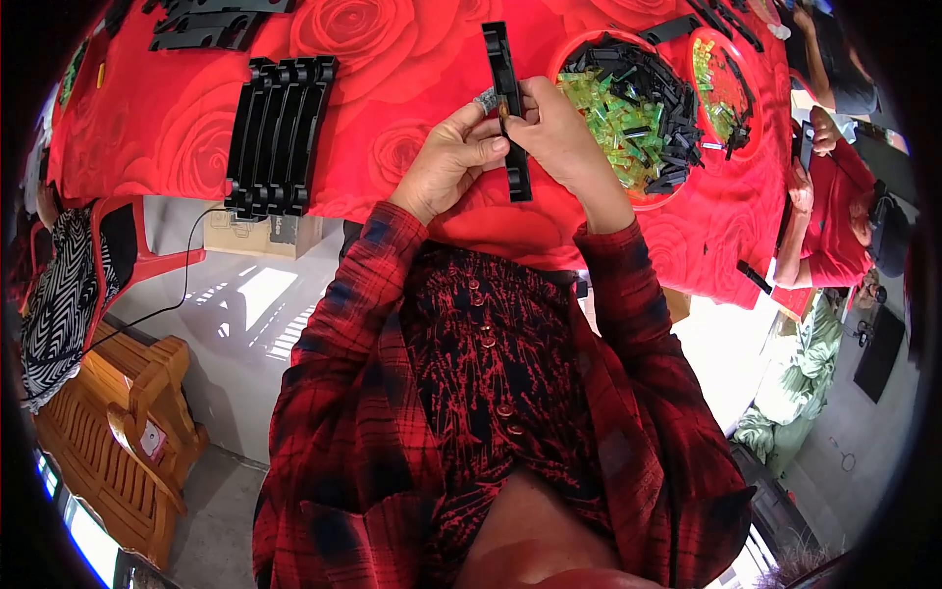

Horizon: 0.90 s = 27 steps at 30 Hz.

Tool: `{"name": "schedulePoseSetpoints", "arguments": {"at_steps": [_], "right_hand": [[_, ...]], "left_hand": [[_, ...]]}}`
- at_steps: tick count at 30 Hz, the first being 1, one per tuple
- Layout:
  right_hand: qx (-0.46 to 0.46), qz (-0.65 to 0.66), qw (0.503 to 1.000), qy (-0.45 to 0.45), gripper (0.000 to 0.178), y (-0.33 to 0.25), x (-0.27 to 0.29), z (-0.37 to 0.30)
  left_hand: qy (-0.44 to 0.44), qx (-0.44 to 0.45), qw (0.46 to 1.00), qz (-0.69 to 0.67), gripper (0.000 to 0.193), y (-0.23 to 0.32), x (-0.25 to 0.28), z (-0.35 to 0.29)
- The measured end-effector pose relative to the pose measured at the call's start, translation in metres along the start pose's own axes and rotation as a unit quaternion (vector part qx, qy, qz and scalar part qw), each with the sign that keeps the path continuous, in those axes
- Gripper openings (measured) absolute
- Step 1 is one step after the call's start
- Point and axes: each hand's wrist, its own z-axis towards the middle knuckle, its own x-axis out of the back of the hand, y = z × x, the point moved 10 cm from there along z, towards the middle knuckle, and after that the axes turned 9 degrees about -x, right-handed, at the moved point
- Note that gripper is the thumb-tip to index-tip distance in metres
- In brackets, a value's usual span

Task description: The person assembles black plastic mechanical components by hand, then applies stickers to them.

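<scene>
A long, narrow black plastic part (504,74) with notched edges stands lengthwise away from me, over the near side of the table. My left hand (451,162) grips it from the left, thumb and fingers closed near its middle. Something greyish wraps or covers a left fingertip. From the right, my right hand (569,137) is closed on the same part, fingers bent at its edge. Any small piece between the fingertips is hidden. Close by on the right, a red basin (640,203) holds many small black pieces and translucent yellow-green ones.
Several similar black parts (280,137) lie side by side on the red rose-patterned tablecloth (392,59), left of my hands. More black parts (206,29) lie at the far left. Another red basin (754,128) stands at right, near a person in red (839,216) handling something.
</scene>
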Motion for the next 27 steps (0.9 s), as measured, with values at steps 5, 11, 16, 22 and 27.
{"name": "schedulePoseSetpoints", "arguments": {"at_steps": [5,11,16,22,27], "right_hand": [[0.049,-0.094,0.993,0.06,0.024,-0.011,0.006,-0.008],[-0.006,-0.252,0.966,0.065,0.024,-0.016,0.003,-0.011],[0.03,-0.099,0.995,0.001,0.022,-0.006,0.003,-0.022],[-0.05,0.215,0.969,-0.108,0.025,-0.015,0.005,-0.043],[0.084,0.082,0.984,0.135,0.031,-0.037,0.051,-0.056]], "left_hand": [[-0.014,0.001,0.999,0.049,0.06,-0.002,-0.004,0.002],[-0.013,0.002,0.992,0.124,0.055,-0.006,0.002,0.007],[-0.017,0.035,0.993,0.112,0.053,-0.001,-0.002,-0.006],[-0.046,0.015,0.995,0.09,0.051,0.024,-0.024,-0.024],[-0.045,0.052,0.987,0.149,0.052,0.036,-0.026,-0.029]]}}
